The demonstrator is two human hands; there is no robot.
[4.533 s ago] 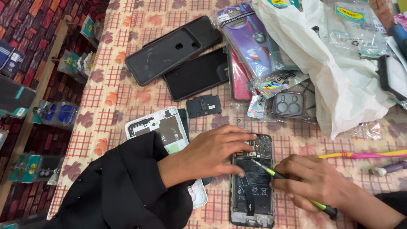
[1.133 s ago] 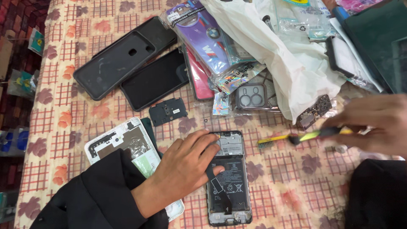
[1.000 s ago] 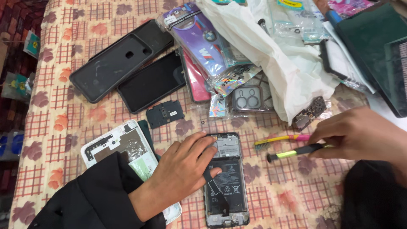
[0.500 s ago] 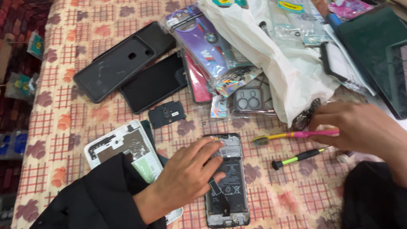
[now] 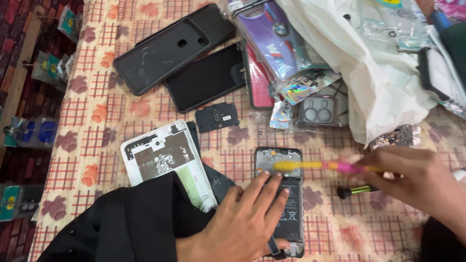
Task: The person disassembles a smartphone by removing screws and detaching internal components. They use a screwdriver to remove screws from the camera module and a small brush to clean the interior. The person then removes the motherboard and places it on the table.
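Yellow-pink tool (image 5: 320, 166) pinched in right hand (image 5: 412, 179), tip over opened phone (image 5: 281, 194). Left hand (image 5: 247, 223) flat, fingers spread, pinning phone. Back cover off, small plate (image 5: 217, 117) out; internals not yet stripped, I'd say.

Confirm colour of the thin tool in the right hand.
Yellow and pink thin tool, blurred, held by the right hand; head view, the only one.

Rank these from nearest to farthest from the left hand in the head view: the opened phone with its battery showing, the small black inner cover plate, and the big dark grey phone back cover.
1. Opened phone with its battery showing: under the left hand.
2. Small black inner cover plate: on the cloth, farther up the picture.
3. Big dark grey phone back cover: farthest, upper left.
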